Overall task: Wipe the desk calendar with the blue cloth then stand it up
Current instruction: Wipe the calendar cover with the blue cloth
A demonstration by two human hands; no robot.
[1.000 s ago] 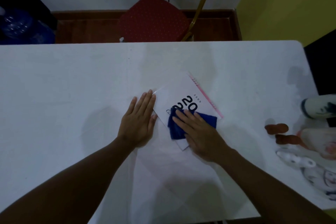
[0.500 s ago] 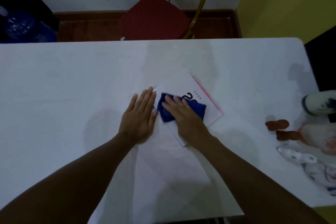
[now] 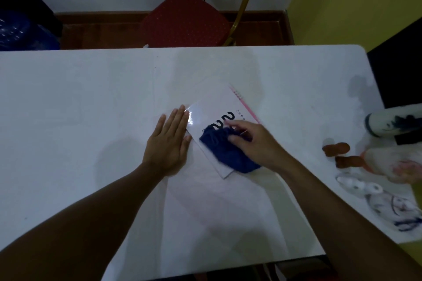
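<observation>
Left hand point(image 3: 167, 143) flat, fingers spread, at calendar's point(image 3: 217, 107) nine o'clock edge, bracing it; right hand point(image 3: 253, 141) bunches cloth point(image 3: 228, 153) for wiping.

The flat white card desk calendar point(image 3: 217, 109) bears big black digits — "2" and "2" show. Beside its pink edge, tiny print is too small to read.

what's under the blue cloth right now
The blue cloth lies bunched on the flat desk calendar, covering its near part and some of the big dark digits. The right hand grips the cloth's far edge. The print beneath the cloth is hidden.
</observation>
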